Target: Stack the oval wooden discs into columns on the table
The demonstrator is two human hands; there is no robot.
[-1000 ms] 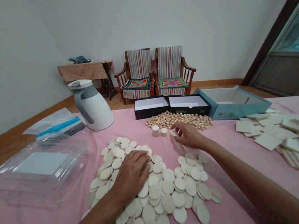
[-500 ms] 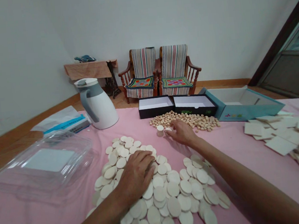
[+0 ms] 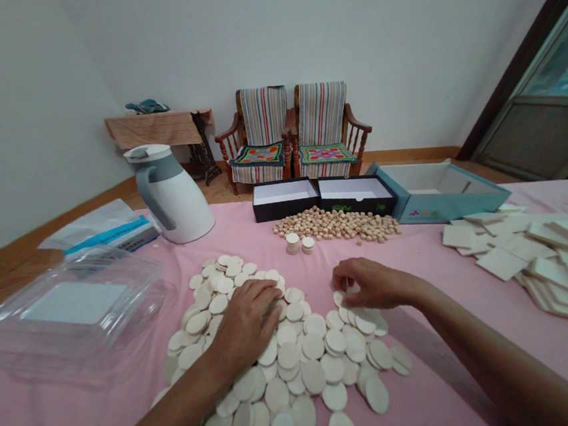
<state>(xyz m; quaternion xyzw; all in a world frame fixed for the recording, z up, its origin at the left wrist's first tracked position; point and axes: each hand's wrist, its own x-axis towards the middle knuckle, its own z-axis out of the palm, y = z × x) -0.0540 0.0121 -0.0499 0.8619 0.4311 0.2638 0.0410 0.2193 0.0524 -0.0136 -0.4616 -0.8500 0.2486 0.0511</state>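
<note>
While the left hand [image 3: 247,325] is spread open and pressed flat on a heap of pale wooden discs [image 3: 300,375], the right hand [image 3: 374,283] is curled at the heap's upper edge, though whether a disc is gripped by it cannot be told.

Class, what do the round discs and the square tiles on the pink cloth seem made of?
The round discs look like thin, pale, unpainted wood, matte with no gloss. The square tiles look like the same bare light wood, matte, with plain cut edges; grain is too blurred to confirm.
</note>
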